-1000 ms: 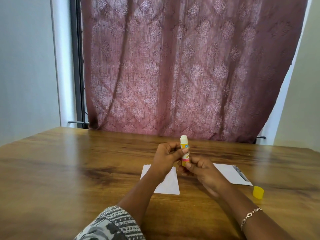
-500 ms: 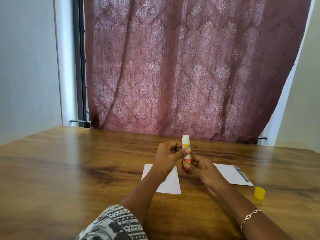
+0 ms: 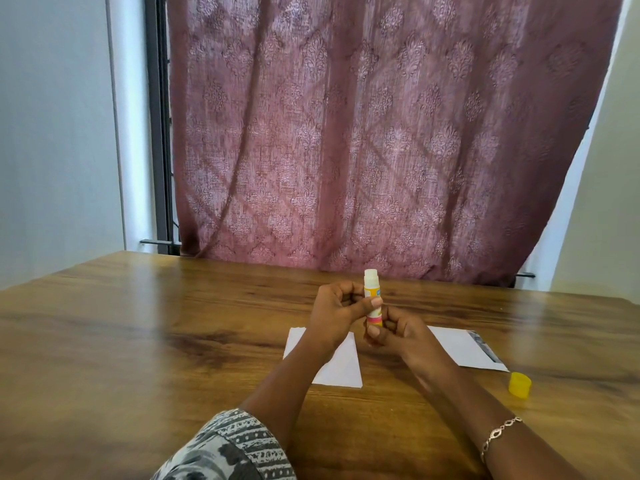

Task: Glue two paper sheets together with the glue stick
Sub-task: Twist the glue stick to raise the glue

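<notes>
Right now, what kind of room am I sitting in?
Probably a room at home: a wooden table stands by a window frame hung with a patterned maroon curtain.

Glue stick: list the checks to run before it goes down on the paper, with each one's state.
1. Cap off: ok; the yellow cap lies on the table, right of the sheets.
2. Glue exposed: ok; a white tip tops the glue stick.
3. Firm hold: ok; the left hand pinches the body, the right hand grips the base.
4. Both sheets laid flat: ok; the left sheet and the right sheet lie apart.
5. A hand free to steady paper: not ok; both hold the stick.
6. Glue already on a sheet: cannot tell.
</notes>
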Tool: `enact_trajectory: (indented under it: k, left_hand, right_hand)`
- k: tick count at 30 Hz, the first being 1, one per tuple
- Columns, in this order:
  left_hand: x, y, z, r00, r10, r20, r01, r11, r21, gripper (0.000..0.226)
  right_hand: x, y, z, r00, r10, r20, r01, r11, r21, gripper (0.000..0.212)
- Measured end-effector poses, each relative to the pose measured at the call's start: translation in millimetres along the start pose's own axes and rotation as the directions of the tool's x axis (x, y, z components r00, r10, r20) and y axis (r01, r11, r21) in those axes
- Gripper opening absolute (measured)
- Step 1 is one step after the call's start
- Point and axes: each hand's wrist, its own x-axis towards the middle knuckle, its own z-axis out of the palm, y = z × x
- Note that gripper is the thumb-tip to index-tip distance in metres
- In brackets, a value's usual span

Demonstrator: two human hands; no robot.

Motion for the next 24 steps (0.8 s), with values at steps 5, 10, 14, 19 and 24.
enact_trajectory:
  k: [5,10,14,19,24]
  left_hand:
    - [-1.1,2.2,-2.5,1.0,-0.007,0.03,0.007,1.0,-0.003,0.006]
    - [-0.3,2.0,-1.8,0.999,-0.009,-0.049,0.009,1.0,0.003,0.009]
    - [-1.0,0.9,0.1,1.0,-0.006,-0.027,0.006,1.0,-0.004,0.007]
    - [-1.3,1.3,-2.2,0.998,-0.019,0.053,0.022,0.998,-0.061,0.005]
    - [-0.8,0.5,-2.1,1.0,-0.009,0.001,0.009,1.0,-0.013,0.009]
  right_hand:
    - [-1.4,-0.3,-3.6,0.995,0.012,0.096,-0.024,0.991,0.133,0.021]
    - [-0.9,0.5,0.4,0.994,0.034,0.104,-0.044,0.994,0.1,0.032]
    - [0.4,0.7,0.4,0.997,0.022,0.069,-0.027,0.997,0.075,0.021]
    - [-1.9,-0.8,-3.3,0.99,-0.002,0.138,-0.012,0.995,0.099,0.018]
    - [-1.5,-0.7,-2.4,0.99,0.034,0.14,-0.055,0.987,0.151,0.021]
